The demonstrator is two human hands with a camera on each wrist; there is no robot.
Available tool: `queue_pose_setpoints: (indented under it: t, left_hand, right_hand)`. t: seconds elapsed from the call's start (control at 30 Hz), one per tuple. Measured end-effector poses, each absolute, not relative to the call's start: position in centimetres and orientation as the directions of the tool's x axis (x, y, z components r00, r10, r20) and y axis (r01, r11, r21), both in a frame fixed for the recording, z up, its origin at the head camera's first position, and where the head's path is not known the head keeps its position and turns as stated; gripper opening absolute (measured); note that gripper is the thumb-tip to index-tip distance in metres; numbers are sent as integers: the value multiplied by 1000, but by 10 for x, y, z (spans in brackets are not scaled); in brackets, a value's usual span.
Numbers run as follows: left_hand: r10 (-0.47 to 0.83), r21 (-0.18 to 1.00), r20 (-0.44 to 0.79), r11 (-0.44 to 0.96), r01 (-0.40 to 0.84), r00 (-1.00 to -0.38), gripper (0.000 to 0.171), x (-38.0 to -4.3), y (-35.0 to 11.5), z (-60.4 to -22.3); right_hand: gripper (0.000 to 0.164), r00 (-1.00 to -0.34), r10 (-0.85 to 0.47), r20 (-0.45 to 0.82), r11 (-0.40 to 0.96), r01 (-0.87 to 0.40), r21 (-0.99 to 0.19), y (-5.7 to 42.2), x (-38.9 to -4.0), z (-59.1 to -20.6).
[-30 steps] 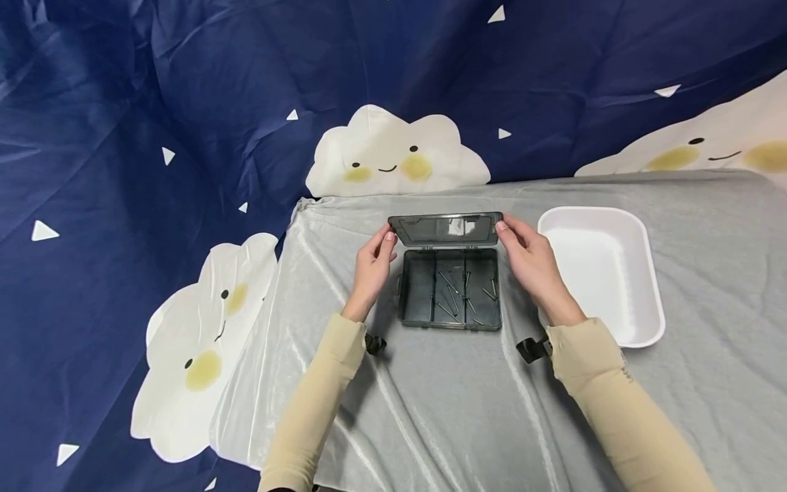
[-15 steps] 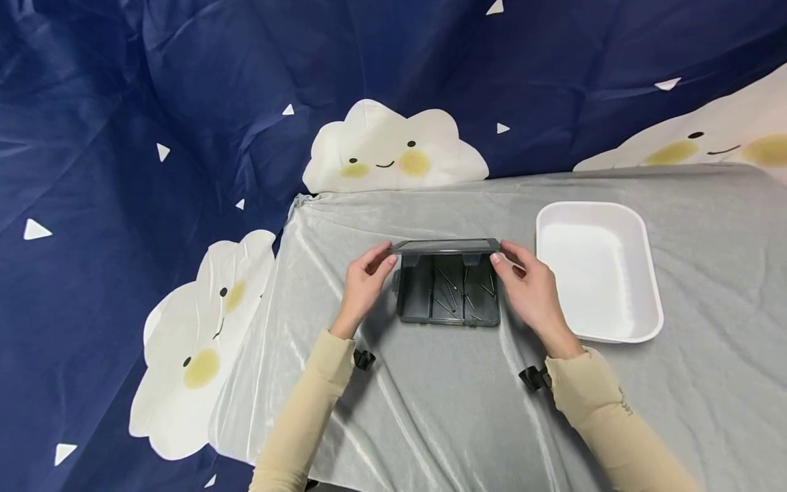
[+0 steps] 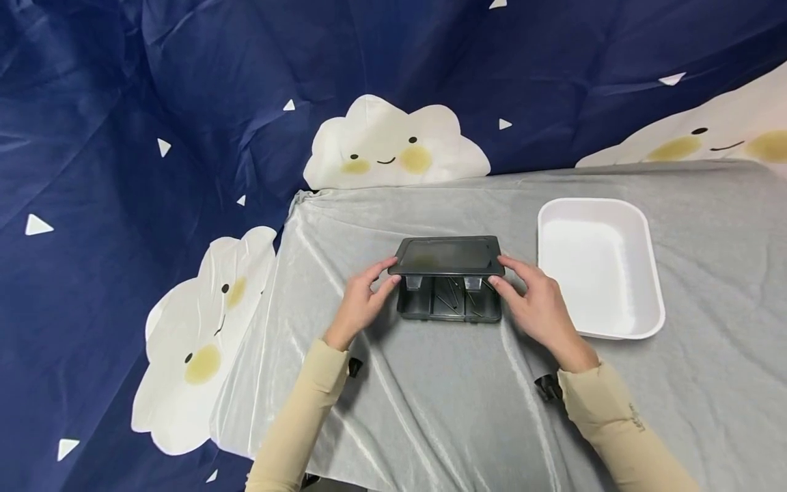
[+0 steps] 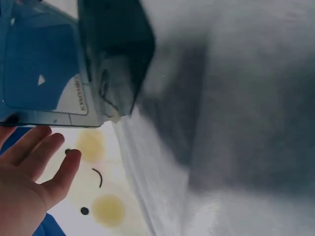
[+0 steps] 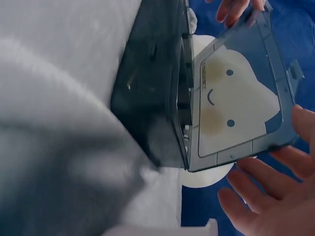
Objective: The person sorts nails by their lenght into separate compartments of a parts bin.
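A dark translucent plastic box (image 3: 451, 318) with compartments sits on the grey cloth, its hinged lid (image 3: 449, 255) half lowered and tilted over it. My left hand (image 3: 358, 301) pinches the lid's left front corner between thumb and fingers. At the opposite corner my right hand (image 3: 544, 307) does the same. Several thin metal pins (image 3: 447, 303), nails or screws, lie in the compartments, partly covered by the lid. The right wrist view shows the see-through lid (image 5: 236, 98) angled away from the box body (image 5: 147, 88), with fingers of my right hand (image 5: 275, 191) at its edge.
To the right of the box stands a white plastic basin (image 3: 599, 273) on the grey cloth (image 3: 430, 410). Behind the cloth hangs a dark blue curtain (image 3: 246, 55) with printed clouds and triangles.
Both hands have swung the lid from nearly upright forward and down over the box. More of the compartments and metal pins are now covered. The basin stays put.
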State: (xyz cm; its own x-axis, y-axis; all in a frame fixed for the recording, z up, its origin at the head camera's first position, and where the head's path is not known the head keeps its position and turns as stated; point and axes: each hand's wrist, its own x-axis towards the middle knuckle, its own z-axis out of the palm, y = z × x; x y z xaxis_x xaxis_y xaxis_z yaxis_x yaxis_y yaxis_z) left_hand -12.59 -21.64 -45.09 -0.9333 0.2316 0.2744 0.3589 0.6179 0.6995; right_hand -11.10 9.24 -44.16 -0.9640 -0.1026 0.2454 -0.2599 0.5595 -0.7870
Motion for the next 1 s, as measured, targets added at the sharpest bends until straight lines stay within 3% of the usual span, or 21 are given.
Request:
queue_pose_setpoints:
  t: [0.17,0.43,0.7,1.0]
  left_hand:
    - [336,563,343,674,478,-877,37,-118,-218,-458]
    - [456,393,394,701,595,-798,38,-104,-219,-472]
    - [459,345,310,762,548,-833,39,-93,-214,-481]
    - [498,325,262,761,562,-826,40,-90,-202,-484]
  right_hand:
    - [40,-932,-223,285,612,-362,-703,97,-106,-444]
    - [40,-910,-320,264,674,-414,-612,97,-95,-455]
    - [36,-894,-333,298,711,-446,-544,91,-83,-472]
    - [33,-883,-336,327,722,-465,-513,87,-79,-483]
